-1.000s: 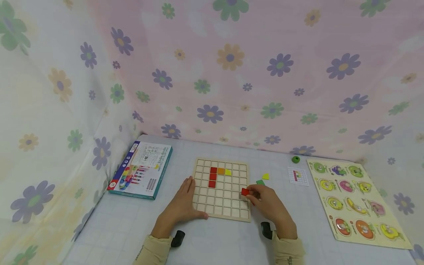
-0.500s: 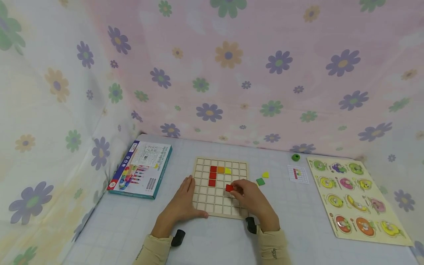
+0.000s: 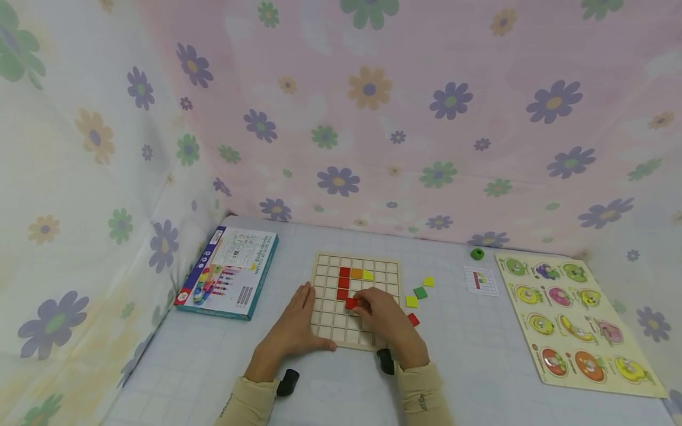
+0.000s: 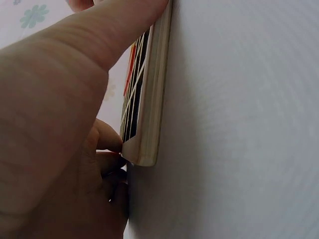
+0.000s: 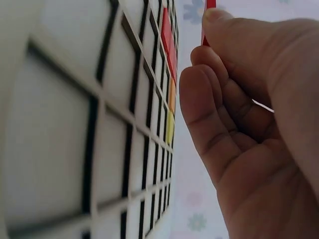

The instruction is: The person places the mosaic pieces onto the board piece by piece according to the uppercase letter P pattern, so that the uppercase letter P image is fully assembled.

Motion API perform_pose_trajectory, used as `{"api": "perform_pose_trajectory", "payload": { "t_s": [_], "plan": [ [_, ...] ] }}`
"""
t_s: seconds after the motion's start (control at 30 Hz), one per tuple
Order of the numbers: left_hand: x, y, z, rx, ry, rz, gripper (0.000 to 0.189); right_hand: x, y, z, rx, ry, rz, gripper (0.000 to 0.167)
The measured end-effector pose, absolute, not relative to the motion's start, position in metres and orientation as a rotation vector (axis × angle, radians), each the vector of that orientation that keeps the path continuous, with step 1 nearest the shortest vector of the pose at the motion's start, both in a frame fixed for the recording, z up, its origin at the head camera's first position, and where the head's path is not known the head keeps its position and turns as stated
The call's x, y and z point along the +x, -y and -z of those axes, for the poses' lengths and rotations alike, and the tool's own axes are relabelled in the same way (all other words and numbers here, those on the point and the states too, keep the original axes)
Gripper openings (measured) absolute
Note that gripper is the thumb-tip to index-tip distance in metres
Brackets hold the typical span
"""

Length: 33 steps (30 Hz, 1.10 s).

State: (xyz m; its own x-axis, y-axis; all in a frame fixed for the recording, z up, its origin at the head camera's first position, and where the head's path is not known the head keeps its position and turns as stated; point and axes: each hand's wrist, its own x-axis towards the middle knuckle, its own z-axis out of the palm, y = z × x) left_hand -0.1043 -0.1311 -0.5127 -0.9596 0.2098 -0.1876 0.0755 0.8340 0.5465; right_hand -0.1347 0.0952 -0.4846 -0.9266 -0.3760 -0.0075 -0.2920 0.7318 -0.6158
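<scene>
My right hand (image 3: 391, 319) pinches a red square tile (image 3: 351, 303) between thumb and fingers, over the wooden grid board (image 3: 327, 320) just below its red column. In the right wrist view the red tile (image 5: 210, 5) stands out past the thumb tip, above the cells. Set in the board are a column of red tiles (image 3: 343, 283), an orange tile (image 3: 356, 273) and a yellow piece (image 3: 368, 275) in the top red tile's row. My left hand (image 3: 295, 322) rests against the board's near left corner, fingers along the left side, thumb stretched along the front edge.
Right of the board lie a yellow piece (image 3: 428, 281), a green tile (image 3: 420, 293), another yellow piece (image 3: 412, 302) and a red tile (image 3: 413, 319). Beyond are a pattern card (image 3: 481, 281), a green bead (image 3: 477, 254) and a fruit puzzle board (image 3: 575, 325). A toy box (image 3: 229, 272) lies left.
My right hand has carried the red tile leftward from the board's right edge to under the red column. Loose pieces it covered now show. The left hand stays in place.
</scene>
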Motion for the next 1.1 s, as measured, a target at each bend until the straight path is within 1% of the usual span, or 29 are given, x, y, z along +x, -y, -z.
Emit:
{"api": "perform_pose_trajectory", "payload": {
  "t_s": [0.2,0.33,0.9,1.1],
  "plan": [
    [-0.105,0.13,0.513,0.237,-2.767,-0.821,0.139,-0.136,-0.085,0.491,-0.544,-2.785,0.882,0.027],
    [-0.104,0.13,0.512,0.25,-2.763,-0.819,0.139,-0.137,-0.081,0.496,-0.567,-2.8,0.873,0.028],
    [-0.104,0.132,0.511,0.255,-2.764,-0.826,0.139,-0.136,-0.069,0.495,-0.515,-2.825,0.804,0.025],
    [-0.103,0.132,0.511,0.253,-2.777,-0.848,0.138,-0.136,-0.067,0.496,-0.543,-2.849,0.793,0.023]
  ]
}}
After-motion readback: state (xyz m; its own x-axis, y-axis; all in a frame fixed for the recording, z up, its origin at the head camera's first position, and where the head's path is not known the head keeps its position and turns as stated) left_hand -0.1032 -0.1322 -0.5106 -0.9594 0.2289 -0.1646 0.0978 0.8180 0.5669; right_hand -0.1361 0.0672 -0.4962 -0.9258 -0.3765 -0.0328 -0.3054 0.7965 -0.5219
